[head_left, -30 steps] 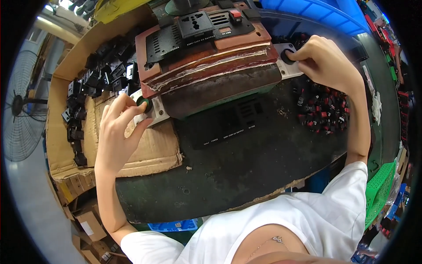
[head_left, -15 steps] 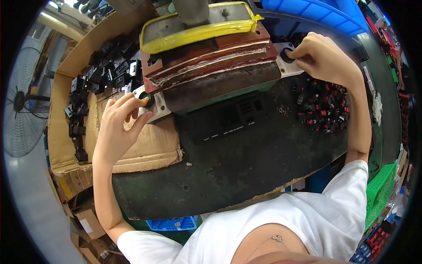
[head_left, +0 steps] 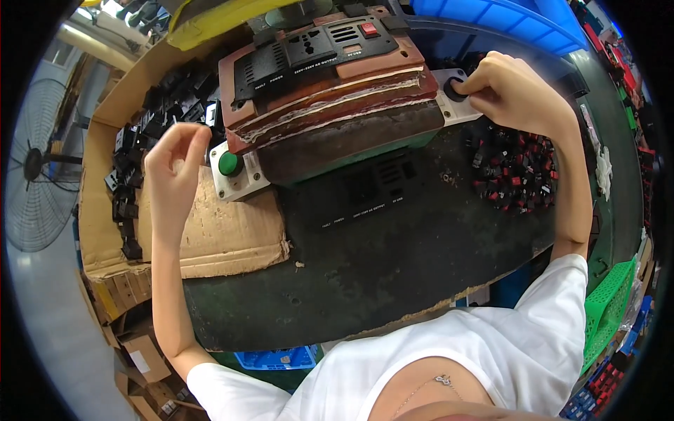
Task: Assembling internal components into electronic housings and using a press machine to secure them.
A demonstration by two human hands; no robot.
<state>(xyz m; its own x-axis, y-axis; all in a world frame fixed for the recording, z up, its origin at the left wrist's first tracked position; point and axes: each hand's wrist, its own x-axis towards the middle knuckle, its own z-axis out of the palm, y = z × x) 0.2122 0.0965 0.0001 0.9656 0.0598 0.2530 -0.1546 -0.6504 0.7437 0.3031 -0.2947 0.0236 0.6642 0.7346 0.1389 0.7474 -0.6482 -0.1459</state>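
Note:
My left hand (head_left: 173,172) is raised just left of the green push button (head_left: 228,163) and no longer touches it. Its fingers are bent in against the thumb, with nothing visible in them. On the right, my right hand (head_left: 509,91) is folded, its thumb side against a dark push button (head_left: 449,90) on a pale mounting plate. Between the two buttons, a black socket panel (head_left: 281,62) with vents and a red rocker switch lies on a layered red-brown fixture (head_left: 246,130). A yellow-wrapped press head (head_left: 225,24) is above it at the upper left. Another black panel (head_left: 344,203) lies on the dark table.
A cardboard box (head_left: 102,182) with several black parts stands on the left. Small red-and-black switches (head_left: 516,172) are heaped at the right. A blue crate (head_left: 505,24) is behind, a green basket (head_left: 607,302) at the right edge, a fan (head_left: 35,165) far left.
The press head has gone up and left, uncovering the socket panel on the fixture. My left hand has come off the green button, moving left and up. My right hand has stayed put.

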